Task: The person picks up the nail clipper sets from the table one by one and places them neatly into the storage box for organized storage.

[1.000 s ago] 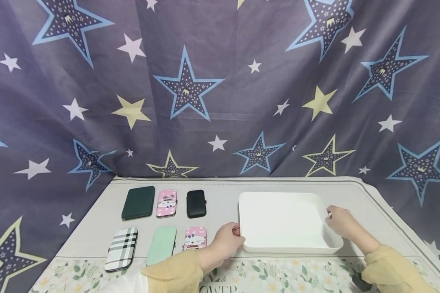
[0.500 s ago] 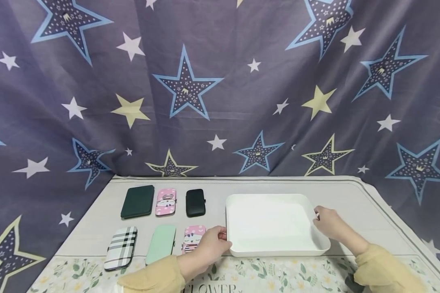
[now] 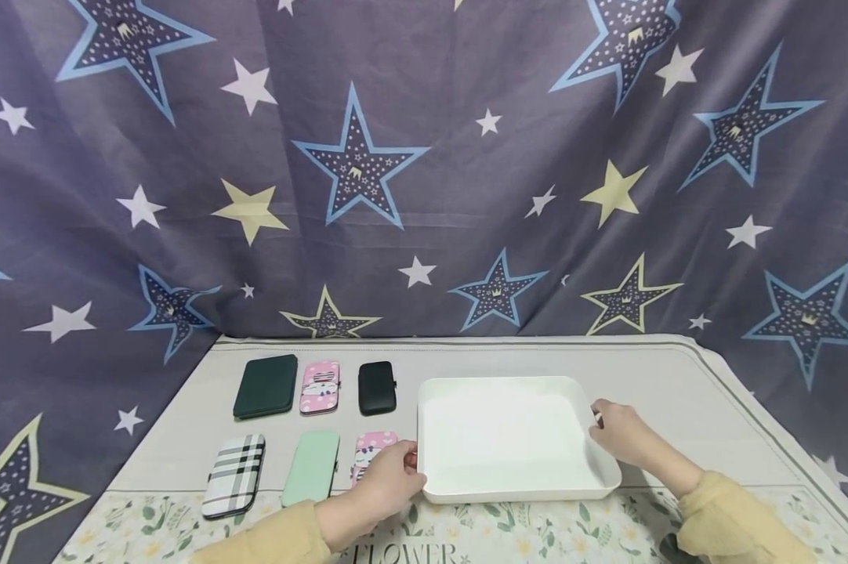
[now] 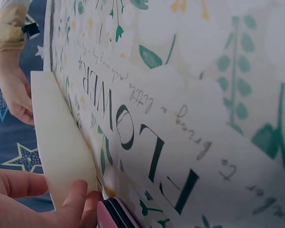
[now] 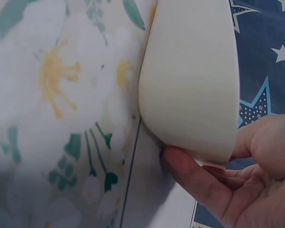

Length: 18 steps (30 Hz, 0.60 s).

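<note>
A white rectangular tray (image 3: pixel 516 496) lies on the table in the head view, its inside bare. My left hand (image 3: pixel 389 479) holds its left end, fingers and thumb at the wall. The right hand (image 3: pixel 621 432) grips the opposite end. Up close in the left wrist view, left fingers (image 4: pixel 75 202) press against the cream-looking tray wall (image 4: pixel 61 137), and a pink case (image 4: pixel 109 216) edges in just beside them. In the right wrist view the thumb and fingers (image 5: pixel 194 178) curl about the tray's corner. A pink cat-patterned case (image 3: pixel 375 450) is partly hidden behind my left hand.
Left of the tray lie several flat cases: dark green (image 3: pixel 265 386), pink (image 3: pixel 320 388), black (image 3: pixel 377 388), plaid (image 3: pixel 233 476) and mint green (image 3: pixel 311 468). A floral cloth strip (image 3: pixel 509 533) covers the table's front. A star-patterned curtain (image 3: pixel 424 172) hangs behind.
Both hands have moved the tray leftward and slightly toward me, closer to the pink case in the front row. The cases have stayed in place.
</note>
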Tool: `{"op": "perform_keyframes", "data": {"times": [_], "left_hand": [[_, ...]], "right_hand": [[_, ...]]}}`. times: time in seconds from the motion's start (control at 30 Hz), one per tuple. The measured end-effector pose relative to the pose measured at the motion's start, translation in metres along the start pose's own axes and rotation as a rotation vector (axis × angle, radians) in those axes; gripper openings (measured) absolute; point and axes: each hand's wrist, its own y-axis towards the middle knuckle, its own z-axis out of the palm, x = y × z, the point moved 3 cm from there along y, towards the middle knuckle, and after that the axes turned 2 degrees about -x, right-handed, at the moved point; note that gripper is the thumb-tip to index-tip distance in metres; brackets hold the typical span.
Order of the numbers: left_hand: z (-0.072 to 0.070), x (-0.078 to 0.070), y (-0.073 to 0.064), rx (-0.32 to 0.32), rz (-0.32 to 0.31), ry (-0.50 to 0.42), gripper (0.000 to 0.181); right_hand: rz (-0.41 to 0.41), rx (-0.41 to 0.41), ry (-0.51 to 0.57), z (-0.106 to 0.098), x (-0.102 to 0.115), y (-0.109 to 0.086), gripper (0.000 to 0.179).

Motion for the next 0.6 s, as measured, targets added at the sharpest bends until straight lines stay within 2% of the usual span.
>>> {"op": "perform_keyframes", "data": {"times": [0.27,0.37,0.6], "left_hand": [[-0.005,0.001,-0.003,0.033,0.001,0.016,0.056],[-0.005,0.000,-0.003,0.033,0.003,0.038,0.056],[-0.003,-0.002,-0.003,0.047,-0.008,0.049,0.058]], "right_hand": [[-0.009,0.041,0.010,-0.003,0.005,0.001,0.044],[0.000,0.105,0.023,-0.008,0.006,0.009,0.038],[0.079,0.269,0.103,-0.023,0.005,0.040,0.026]]}}
